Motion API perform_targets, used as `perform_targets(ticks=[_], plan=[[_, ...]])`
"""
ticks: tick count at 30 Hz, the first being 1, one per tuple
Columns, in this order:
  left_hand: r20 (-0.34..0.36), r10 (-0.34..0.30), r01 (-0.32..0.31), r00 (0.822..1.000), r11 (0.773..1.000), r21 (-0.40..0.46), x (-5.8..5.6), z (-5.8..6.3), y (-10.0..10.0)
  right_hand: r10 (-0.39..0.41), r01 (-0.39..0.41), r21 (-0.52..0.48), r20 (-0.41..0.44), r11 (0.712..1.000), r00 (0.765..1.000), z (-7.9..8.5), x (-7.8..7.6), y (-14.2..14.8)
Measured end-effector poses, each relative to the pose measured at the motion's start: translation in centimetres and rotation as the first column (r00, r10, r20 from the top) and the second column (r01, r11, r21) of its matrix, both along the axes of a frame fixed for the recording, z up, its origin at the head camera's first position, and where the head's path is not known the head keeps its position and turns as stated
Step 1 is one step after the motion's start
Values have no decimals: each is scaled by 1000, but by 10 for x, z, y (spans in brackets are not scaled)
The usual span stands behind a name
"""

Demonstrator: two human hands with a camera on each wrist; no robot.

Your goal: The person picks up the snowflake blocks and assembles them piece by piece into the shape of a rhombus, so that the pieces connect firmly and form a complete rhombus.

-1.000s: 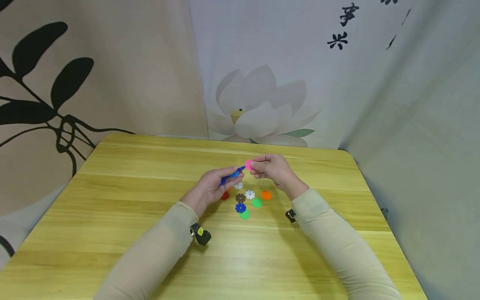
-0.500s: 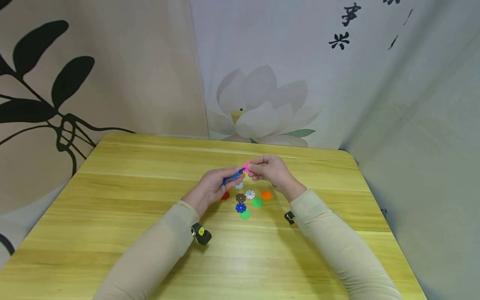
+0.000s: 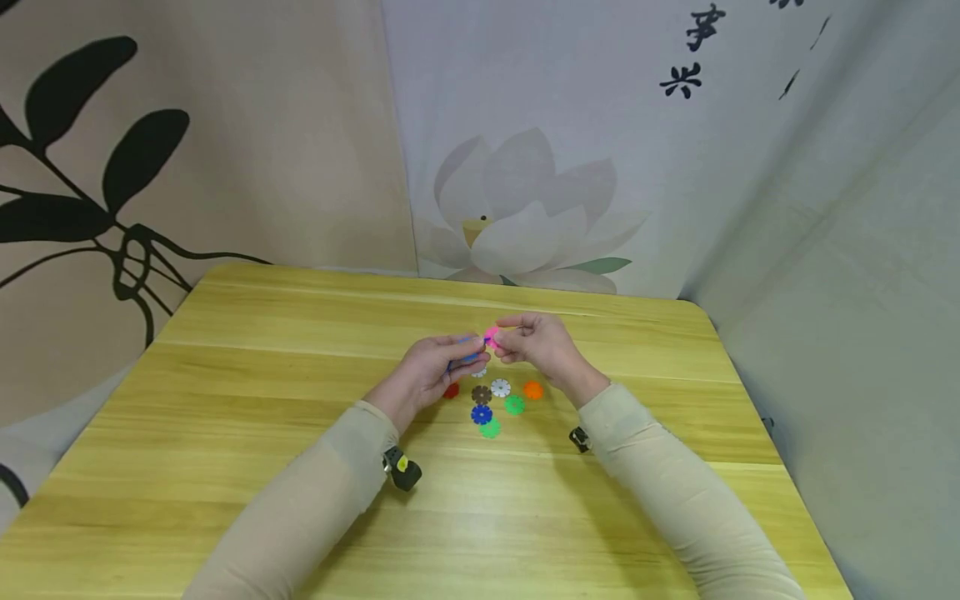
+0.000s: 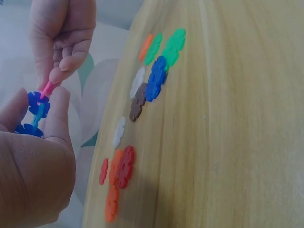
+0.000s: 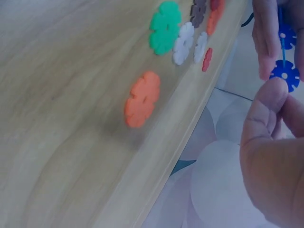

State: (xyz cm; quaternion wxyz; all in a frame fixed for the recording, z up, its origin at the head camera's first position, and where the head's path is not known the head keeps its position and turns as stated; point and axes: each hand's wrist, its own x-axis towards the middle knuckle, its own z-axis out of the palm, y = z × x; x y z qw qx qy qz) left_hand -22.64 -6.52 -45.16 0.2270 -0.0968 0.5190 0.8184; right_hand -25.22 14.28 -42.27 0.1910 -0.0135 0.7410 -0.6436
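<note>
I have the left hand (image 3: 431,367) in view above the table (image 3: 487,517), pinching a short chain (image 4: 32,100) of plastic discs between thumb and fingers. The chain's two dark blue discs (image 5: 292,76) are flat and round, with slots cut into the rim and a round hole in the middle. Between them sits a light blue disc (image 4: 38,115), turned edge-on and joining the pair crosswise.

The right hand (image 3: 547,346) pinches a bright pink disc (image 4: 47,89) at the chain's upper end. From the left wrist I see the pink edge meeting the nearer dark blue rim; fingertips cover part of it, so I can't tell whether it is seated in a slot.

Below both hands, more notched discs lie flat on the wood. I make out a brown disc (image 4: 137,103) just beside a blue disc (image 4: 156,78), whose edge overlaps one of two green discs (image 4: 175,45). Two white discs (image 4: 137,83) lie nearby, a dark red disc (image 4: 125,166) is against an orange one (image 4: 114,172), and a separate orange disc (image 5: 137,107) is near the greens.
</note>
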Motion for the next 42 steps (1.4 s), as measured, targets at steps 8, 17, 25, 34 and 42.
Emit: perform_targets(ticks=[8,17,25,34,42], plan=[[26,38,-38,999,999,10,0,-2,-2,-45,47,44,-31,998,998,3,0,5],[34,30,-31,999,999,33,-2,-3,0,-84,85,-45,38,995,996,1,1,-4],[33,38,-39,999,999,33,-2,-3,0,-119,121,-34,52,992,992,0,5,-8],[18,29,-30,999,999,17,-1,-4,-1,-108,109,-43,41,993,993,0,8,-10],[16,-109,104,994,979,173,-1,-4,-6,-131,132,-12,76,991,988,-5,2,-7]])
